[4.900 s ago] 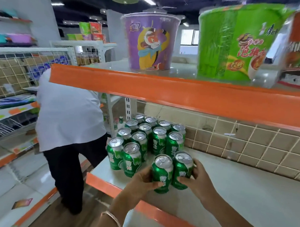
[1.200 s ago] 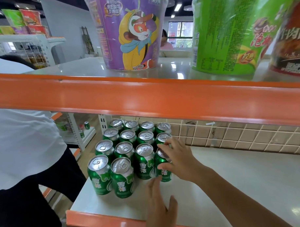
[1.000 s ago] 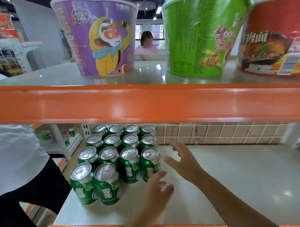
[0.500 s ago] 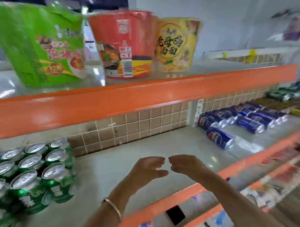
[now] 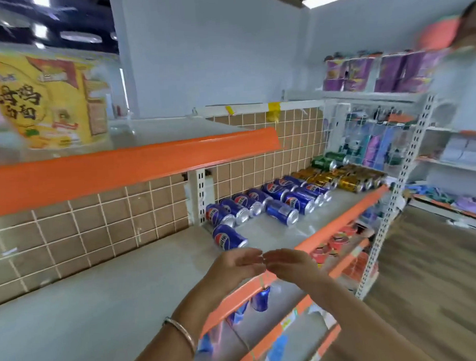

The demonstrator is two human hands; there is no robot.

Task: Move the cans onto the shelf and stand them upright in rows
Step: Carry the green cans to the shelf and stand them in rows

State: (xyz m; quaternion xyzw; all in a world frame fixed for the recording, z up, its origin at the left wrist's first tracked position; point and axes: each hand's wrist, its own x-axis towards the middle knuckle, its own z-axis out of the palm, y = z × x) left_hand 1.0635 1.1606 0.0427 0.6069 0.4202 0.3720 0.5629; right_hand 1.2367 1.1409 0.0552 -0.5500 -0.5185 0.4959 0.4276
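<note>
Blue cans (image 5: pixel 282 211) lie ahead; left hand (image 5: pixel 234 264) and right hand (image 5: pixel 291 265) hover empty, relaxed fingertips nearly meeting.

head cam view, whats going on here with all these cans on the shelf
A person faces a shop shelf with both hands empty. The left hand and right hand hover almost fingertip to fingertip near its front edge, just short of the nearest blue can. That can and the other blue cans, gold cans and green cans further right lie on their sides, none upright yet.
</note>
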